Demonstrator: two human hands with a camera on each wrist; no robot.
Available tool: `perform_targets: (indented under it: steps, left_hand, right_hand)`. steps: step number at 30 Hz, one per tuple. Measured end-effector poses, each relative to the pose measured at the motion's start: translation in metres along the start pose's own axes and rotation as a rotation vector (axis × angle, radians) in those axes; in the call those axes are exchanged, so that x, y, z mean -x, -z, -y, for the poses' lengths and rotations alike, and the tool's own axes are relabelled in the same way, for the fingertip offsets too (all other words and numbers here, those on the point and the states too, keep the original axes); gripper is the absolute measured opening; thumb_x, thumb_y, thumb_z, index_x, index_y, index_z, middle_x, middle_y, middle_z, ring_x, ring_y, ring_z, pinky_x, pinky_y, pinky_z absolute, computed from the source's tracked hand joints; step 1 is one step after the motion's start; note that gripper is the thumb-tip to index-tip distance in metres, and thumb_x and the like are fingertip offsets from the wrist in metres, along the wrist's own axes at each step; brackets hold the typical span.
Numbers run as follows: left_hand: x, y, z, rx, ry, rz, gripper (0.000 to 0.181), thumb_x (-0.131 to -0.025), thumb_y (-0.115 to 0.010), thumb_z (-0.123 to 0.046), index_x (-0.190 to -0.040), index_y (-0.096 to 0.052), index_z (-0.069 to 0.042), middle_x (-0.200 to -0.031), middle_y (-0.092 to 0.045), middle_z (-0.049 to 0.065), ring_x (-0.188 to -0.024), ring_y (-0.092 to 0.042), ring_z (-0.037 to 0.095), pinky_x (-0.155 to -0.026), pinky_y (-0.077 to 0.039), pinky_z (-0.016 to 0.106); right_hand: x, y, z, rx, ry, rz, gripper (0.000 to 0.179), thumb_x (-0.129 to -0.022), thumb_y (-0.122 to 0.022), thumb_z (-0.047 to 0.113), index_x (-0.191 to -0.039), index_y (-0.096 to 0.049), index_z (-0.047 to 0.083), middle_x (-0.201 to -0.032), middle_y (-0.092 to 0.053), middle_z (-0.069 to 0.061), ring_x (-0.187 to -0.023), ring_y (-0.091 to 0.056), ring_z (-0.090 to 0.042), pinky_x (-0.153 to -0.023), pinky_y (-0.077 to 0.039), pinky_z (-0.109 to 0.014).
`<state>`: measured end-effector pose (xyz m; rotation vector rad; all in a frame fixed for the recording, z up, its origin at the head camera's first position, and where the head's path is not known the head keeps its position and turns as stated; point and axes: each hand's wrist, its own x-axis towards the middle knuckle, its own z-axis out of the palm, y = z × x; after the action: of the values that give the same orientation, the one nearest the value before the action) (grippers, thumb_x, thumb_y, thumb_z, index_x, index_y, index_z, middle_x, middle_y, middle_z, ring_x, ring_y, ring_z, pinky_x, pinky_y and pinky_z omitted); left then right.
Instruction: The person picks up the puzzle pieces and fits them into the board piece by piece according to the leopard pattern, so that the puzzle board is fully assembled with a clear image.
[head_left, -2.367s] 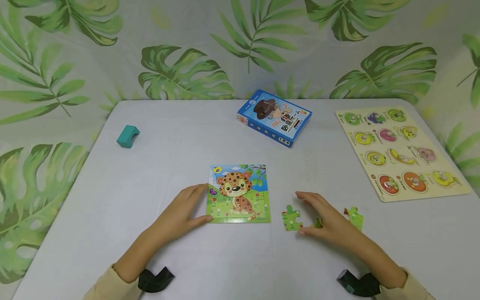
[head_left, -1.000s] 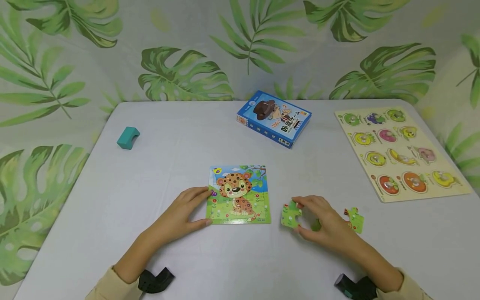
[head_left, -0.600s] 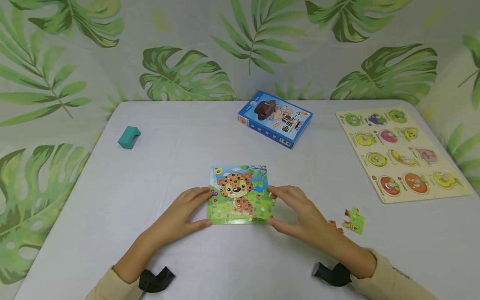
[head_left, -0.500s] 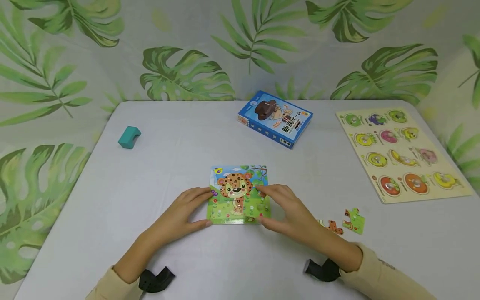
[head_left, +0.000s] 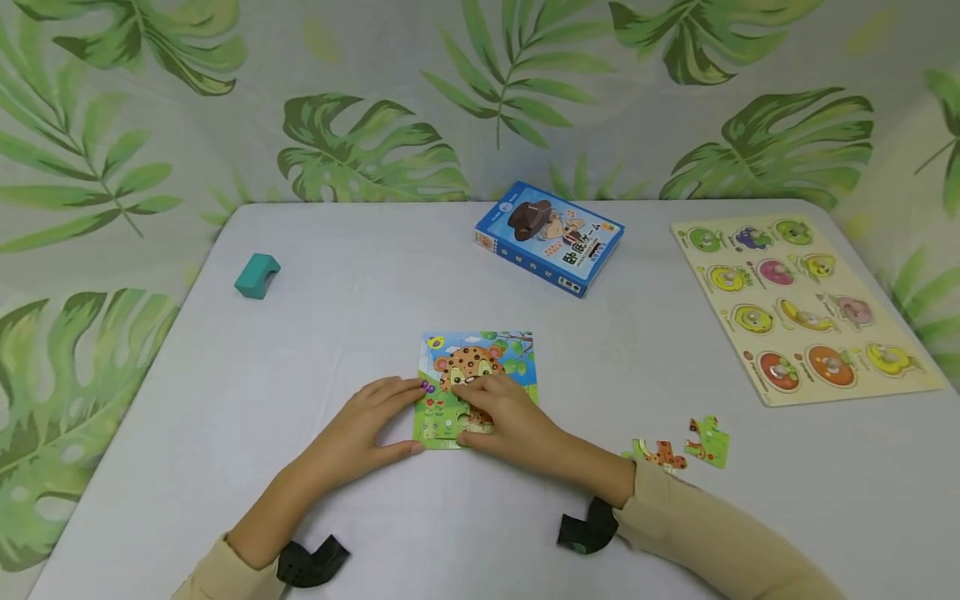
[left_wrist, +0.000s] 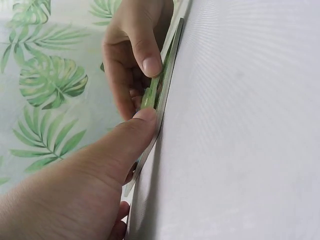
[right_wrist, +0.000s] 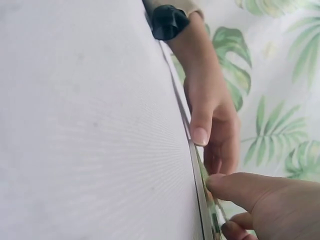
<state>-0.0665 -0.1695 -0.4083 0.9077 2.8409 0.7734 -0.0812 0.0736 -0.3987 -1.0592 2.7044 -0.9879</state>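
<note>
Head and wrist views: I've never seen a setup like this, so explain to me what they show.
There is no robot here, just a person's two bare hands. The wide picture comes from a camera worn on the head, looking forward and down. The two closer, sideways pictures come from cameras on the wrists.

On the white table lies a leopard puzzle, with loose puzzle pieces to its right. Farther off are a teal block, a blue box and a pale picture board.

The left hand touches the puzzle's left edge. The right hand pinches a green puzzle piece over the puzzle.
</note>
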Motion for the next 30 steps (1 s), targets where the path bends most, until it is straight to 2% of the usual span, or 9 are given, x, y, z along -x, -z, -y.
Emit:
perform_targets:
  steps: [5,8,18,25,30]
  left_hand:
    - [0.0001,-0.0001,0.0003,-0.010,-0.003,0.000,0.064,-0.080,-0.063,-0.046,-0.133,-0.045,-0.014,-0.137,-0.039,-0.002,-0.127,-0.029,0.024,-0.102,-0.023,0.043]
    - [-0.0002,-0.0007,0.0007,-0.015,-0.020,-0.006,0.061,-0.080,-0.062,-0.047,-0.131,-0.047,-0.017,-0.137,-0.039,-0.001,-0.126,-0.030,0.024,-0.102,-0.023,0.044]
    - [0.0016,0.0002,0.0006,-0.033,-0.130,-0.019,0.041,-0.082,-0.062,-0.041,-0.121,-0.059,-0.028,-0.137,-0.038,0.006,-0.124,-0.032,0.028,-0.099,-0.025,0.048]
    - [0.0022,0.0008,-0.0003,-0.008,-0.122,0.001,0.039,-0.082,-0.063,-0.040,-0.119,-0.060,-0.029,-0.139,-0.035,0.008,-0.125,-0.029,0.027,-0.100,-0.022,0.048]
    - [0.0019,0.0005,-0.0007,0.011,-0.112,0.000,0.040,-0.081,-0.064,-0.040,-0.119,-0.060,-0.029,-0.139,-0.035,0.007,-0.125,-0.030,0.027,-0.100,-0.023,0.048]
  right_hand:
    - [-0.0069,-0.0022,0.0000,0.056,0.021,0.028,0.057,-0.076,-0.071,0.032,-0.125,-0.055,0.008,-0.109,-0.054,0.001,-0.102,-0.043,-0.015,-0.089,-0.034,-0.035]
    - [-0.0091,-0.0028,0.0001,0.049,0.013,0.035,0.056,-0.076,-0.071,0.034,-0.123,-0.056,0.009,-0.105,-0.054,0.002,-0.099,-0.042,-0.013,-0.084,-0.035,-0.032]
    - [-0.0103,-0.0037,0.0009,0.018,-0.009,0.041,0.054,-0.076,-0.071,0.034,-0.121,-0.058,0.008,-0.101,-0.052,0.004,-0.095,-0.039,-0.013,-0.079,-0.034,-0.030]
    - [-0.0110,-0.0032,0.0012,0.042,-0.016,0.056,0.054,-0.076,-0.071,0.036,-0.122,-0.058,0.010,-0.094,-0.044,0.008,-0.088,-0.034,-0.013,-0.073,-0.030,-0.028]
    - [-0.0075,0.0016,0.0006,0.062,-0.026,0.141,0.064,-0.077,-0.069,0.041,-0.130,-0.049,0.013,-0.106,-0.042,0.006,-0.099,-0.033,-0.013,-0.080,-0.029,-0.031]
